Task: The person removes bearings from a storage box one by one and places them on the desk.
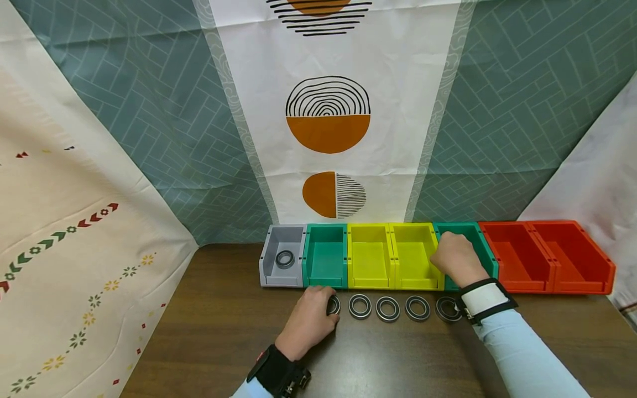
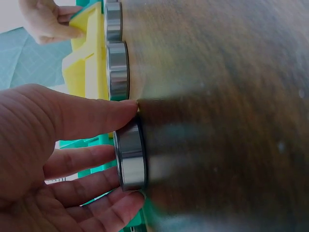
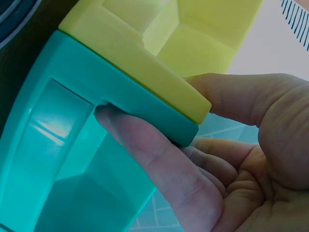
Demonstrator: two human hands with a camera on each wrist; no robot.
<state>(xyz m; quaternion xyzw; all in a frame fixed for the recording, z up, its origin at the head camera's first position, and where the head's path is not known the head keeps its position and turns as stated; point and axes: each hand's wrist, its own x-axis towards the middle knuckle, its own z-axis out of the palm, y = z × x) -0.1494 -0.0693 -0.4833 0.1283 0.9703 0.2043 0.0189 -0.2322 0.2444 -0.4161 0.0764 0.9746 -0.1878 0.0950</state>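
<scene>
My left hand pinches a metal ball bearing between thumb and fingers; it lies flat on the table in front of the left green bin. To its right, several more bearings lie in a row along the bin fronts. My right hand is at the right green bin. Thumb and forefinger pinch its side wall together with the adjoining wall of the yellow bin, thumb on the yellow side and forefinger inside the green one.
Side by side at the table's back stand a grey bin with one bearing in it, green and yellow bins, and two red bins at the right end. Behind them hangs a patterned cloth. Brown tabletop stretches in front.
</scene>
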